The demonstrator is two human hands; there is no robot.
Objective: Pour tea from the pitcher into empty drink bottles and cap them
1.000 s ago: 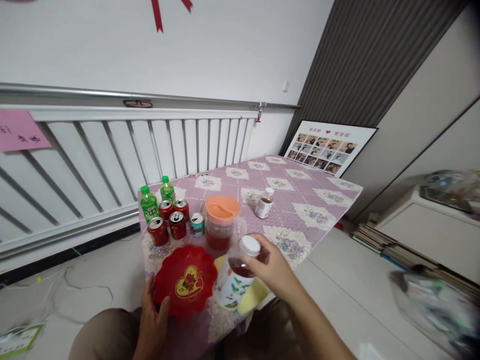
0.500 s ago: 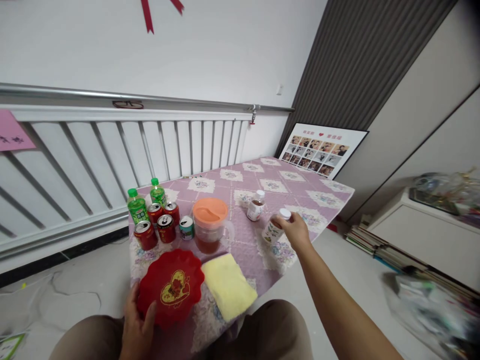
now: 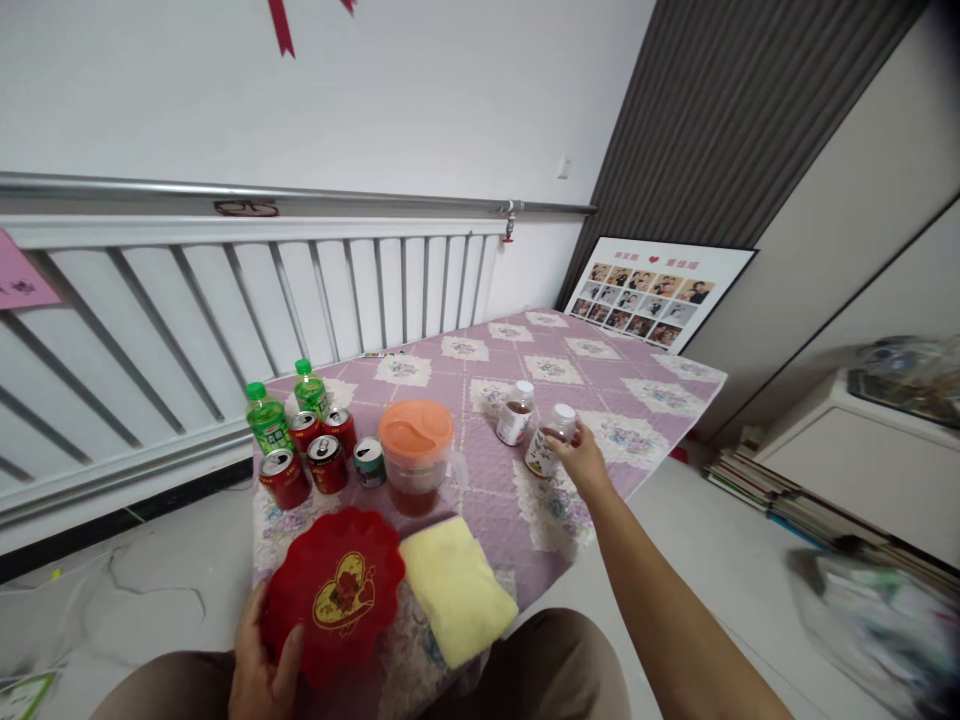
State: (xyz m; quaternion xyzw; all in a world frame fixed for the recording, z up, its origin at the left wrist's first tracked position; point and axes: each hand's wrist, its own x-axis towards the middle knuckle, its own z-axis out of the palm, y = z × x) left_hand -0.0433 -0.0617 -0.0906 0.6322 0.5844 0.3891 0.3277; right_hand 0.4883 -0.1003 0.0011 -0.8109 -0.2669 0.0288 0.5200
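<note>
My right hand [image 3: 583,455] is closed round a clear bottle [image 3: 543,450] with a white cap, upright on the tablecloth. Just left of it stands a second white-capped bottle [image 3: 514,415], a small gap between them. My left hand [image 3: 264,655] grips the near left edge of a red scalloped tray [image 3: 337,590] with a gold heart on it. A folded yellow cloth [image 3: 459,590] lies right of the tray. Behind the cloth is a clear pitcher [image 3: 414,470] with an orange lid, holding brown liquid.
Several red cans [image 3: 285,480], a teal can [image 3: 369,463] and two green bottles [image 3: 268,420] are grouped at the table's left. A radiator [image 3: 322,300] runs behind the table [image 3: 517,352]. A photo board [image 3: 660,292] leans beyond its far end.
The bottle in my right hand has gone from tilted to upright, a little closer to the other bottle. My left hand stays on the tray. The whole view has shifted slightly.
</note>
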